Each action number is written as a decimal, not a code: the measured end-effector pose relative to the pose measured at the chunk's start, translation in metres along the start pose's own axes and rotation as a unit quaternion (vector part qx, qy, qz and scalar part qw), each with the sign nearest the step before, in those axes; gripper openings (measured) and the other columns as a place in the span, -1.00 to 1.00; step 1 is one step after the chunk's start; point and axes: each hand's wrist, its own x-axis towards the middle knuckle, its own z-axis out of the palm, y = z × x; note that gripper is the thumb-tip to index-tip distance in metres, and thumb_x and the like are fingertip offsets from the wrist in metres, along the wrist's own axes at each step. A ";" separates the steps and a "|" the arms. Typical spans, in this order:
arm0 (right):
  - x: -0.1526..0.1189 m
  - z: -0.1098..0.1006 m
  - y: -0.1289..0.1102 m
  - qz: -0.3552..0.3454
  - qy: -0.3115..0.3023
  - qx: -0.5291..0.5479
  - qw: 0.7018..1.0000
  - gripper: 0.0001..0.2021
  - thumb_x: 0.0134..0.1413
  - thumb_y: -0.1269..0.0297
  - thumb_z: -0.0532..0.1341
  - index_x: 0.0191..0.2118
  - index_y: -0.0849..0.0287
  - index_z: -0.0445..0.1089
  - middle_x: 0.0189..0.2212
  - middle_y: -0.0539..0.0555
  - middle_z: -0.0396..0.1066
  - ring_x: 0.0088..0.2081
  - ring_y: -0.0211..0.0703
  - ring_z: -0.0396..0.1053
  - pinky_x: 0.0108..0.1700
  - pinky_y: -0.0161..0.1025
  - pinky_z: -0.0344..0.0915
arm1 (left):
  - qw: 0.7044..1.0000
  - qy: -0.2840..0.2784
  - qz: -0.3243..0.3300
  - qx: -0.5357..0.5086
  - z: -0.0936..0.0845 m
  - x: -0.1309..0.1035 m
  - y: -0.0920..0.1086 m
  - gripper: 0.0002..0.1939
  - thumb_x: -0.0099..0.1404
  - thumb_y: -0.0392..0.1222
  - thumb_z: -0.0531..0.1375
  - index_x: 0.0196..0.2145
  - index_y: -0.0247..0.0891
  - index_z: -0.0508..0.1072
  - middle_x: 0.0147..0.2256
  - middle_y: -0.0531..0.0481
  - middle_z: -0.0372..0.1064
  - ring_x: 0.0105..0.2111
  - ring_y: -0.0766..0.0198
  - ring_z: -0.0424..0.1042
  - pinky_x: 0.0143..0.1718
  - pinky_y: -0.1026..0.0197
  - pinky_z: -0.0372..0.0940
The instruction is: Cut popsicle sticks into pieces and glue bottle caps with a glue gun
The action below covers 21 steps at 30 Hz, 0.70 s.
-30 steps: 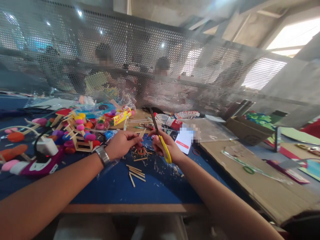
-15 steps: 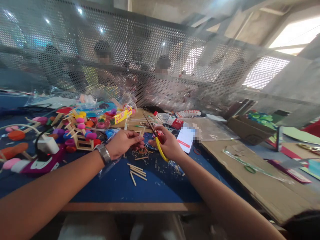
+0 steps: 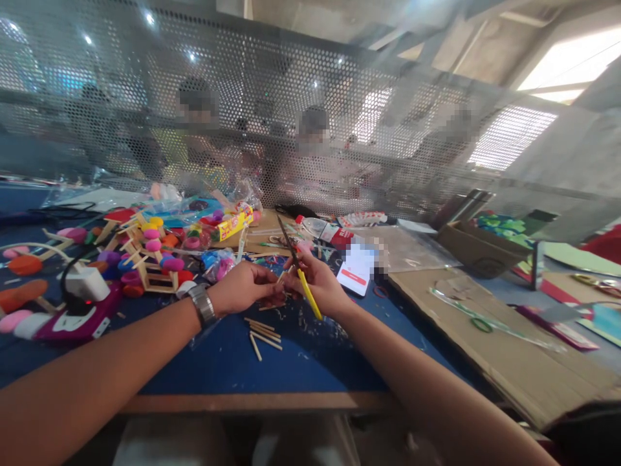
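Yellow-handled scissors (image 3: 308, 294) are in my right hand (image 3: 317, 281), their dark blades pointing up and away. Beside it, my left hand (image 3: 247, 285), with a metal watch on the wrist, pinches a small pale wooden stick (image 3: 280, 278); the fingertips of both hands meet around it. Several short wooden sticks (image 3: 264, 333) lie on the blue table (image 3: 208, 362) in front of the hands. Scraps and shavings are scattered under and beside my fingers.
Colourful clay pieces and small stick structures (image 3: 160, 278) crowd the left, near a purple power strip (image 3: 104, 317). A lit phone (image 3: 356, 272), a red-labelled bottle (image 3: 334, 234) and cardboard (image 3: 466, 323) are to the right. People sit beyond a perforated screen (image 3: 262, 77).
My right hand has moved left and in, so its fingertips now meet those of my left hand at the stick. The scissors have turned more upright.
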 end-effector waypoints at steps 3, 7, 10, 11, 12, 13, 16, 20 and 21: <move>0.001 -0.002 0.002 -0.038 0.060 0.003 0.998 -0.50 -0.29 0.16 0.51 -0.24 0.09 0.28 -0.52 -0.16 0.32 -0.50 -0.31 0.32 -0.40 -0.32 0.30 | 1.000 0.003 -0.007 -0.001 0.000 0.000 0.000 -0.62 -0.15 0.00 0.52 -0.50 -0.33 0.56 -0.54 0.02 0.54 -0.51 0.29 0.49 -0.39 0.25 0.39; 0.002 -0.004 0.004 -0.027 0.061 -0.001 0.998 -0.46 -0.34 0.23 0.52 -0.20 0.08 0.26 -0.51 -0.16 0.31 -0.48 -0.27 0.35 -0.34 -0.26 0.34 | 1.000 0.004 -0.010 0.002 0.001 0.000 0.001 -0.62 -0.22 -0.04 0.54 -0.52 -0.32 0.57 -0.56 0.04 0.53 -0.53 0.31 0.46 -0.40 0.26 0.37; 0.002 -0.004 0.006 -0.024 0.052 -0.007 0.998 -0.48 -0.33 0.23 0.51 -0.24 0.06 0.23 -0.51 -0.15 0.32 -0.48 -0.24 0.36 -0.37 -0.26 0.33 | 1.000 0.002 -0.014 0.007 0.002 -0.002 0.001 -0.63 -0.22 -0.04 0.54 -0.52 -0.33 0.58 -0.56 0.03 0.53 -0.55 0.32 0.45 -0.43 0.27 0.35; 0.002 -0.004 0.007 -0.025 0.051 -0.006 0.998 -0.48 -0.32 0.23 0.50 -0.24 0.06 0.22 -0.51 -0.14 0.33 -0.48 -0.24 0.37 -0.38 -0.26 0.33 | 1.000 0.001 -0.017 0.008 0.002 -0.002 0.000 -0.63 -0.22 -0.03 0.53 -0.52 -0.33 0.58 -0.56 0.03 0.54 -0.55 0.31 0.45 -0.43 0.27 0.35; 0.002 -0.003 0.008 -0.027 0.052 -0.006 0.998 -0.47 -0.32 0.23 0.50 -0.24 0.06 0.22 -0.51 -0.14 0.33 -0.48 -0.23 0.37 -0.38 -0.27 0.32 | 1.000 0.001 -0.020 0.008 0.002 -0.002 0.000 -0.62 -0.22 -0.03 0.53 -0.52 -0.34 0.58 -0.56 0.03 0.54 -0.55 0.30 0.46 -0.43 0.27 0.36; 0.002 -0.003 0.008 -0.030 0.055 -0.007 0.998 -0.47 -0.33 0.23 0.50 -0.24 0.06 0.22 -0.51 -0.15 0.32 -0.48 -0.24 0.37 -0.39 -0.27 0.32 | 1.000 0.001 -0.024 0.008 0.002 -0.002 0.000 -0.62 -0.23 -0.02 0.53 -0.52 -0.33 0.58 -0.56 0.02 0.54 -0.54 0.29 0.47 -0.42 0.27 0.36; 0.002 -0.002 0.009 -0.037 0.066 -0.007 0.997 -0.46 -0.38 0.26 0.52 -0.25 0.08 0.23 -0.52 -0.17 0.29 -0.49 -0.28 0.33 -0.38 -0.29 0.30 | 0.999 0.001 -0.034 0.006 0.002 -0.002 -0.001 -0.61 -0.24 -0.03 0.54 -0.52 -0.34 0.58 -0.54 0.01 0.55 -0.52 0.26 0.50 -0.41 0.26 0.37; 0.001 -0.001 0.008 -0.033 0.059 0.003 0.998 -0.47 -0.38 0.27 0.53 -0.28 0.08 0.23 -0.54 -0.17 0.26 -0.50 -0.30 0.30 -0.42 -0.31 0.26 | 0.999 0.003 -0.042 -0.007 0.003 -0.002 0.000 -0.63 -0.25 -0.05 0.54 -0.54 -0.33 0.57 -0.55 0.02 0.55 -0.51 0.26 0.50 -0.42 0.27 0.36; 0.001 -0.001 0.008 -0.033 0.060 0.004 0.998 -0.47 -0.39 0.27 0.53 -0.29 0.08 0.23 -0.54 -0.17 0.26 -0.51 -0.30 0.29 -0.43 -0.32 0.25 | 0.999 0.004 -0.044 -0.012 0.003 -0.002 0.000 -0.63 -0.25 -0.05 0.54 -0.55 -0.33 0.56 -0.55 0.02 0.55 -0.51 0.26 0.50 -0.42 0.27 0.36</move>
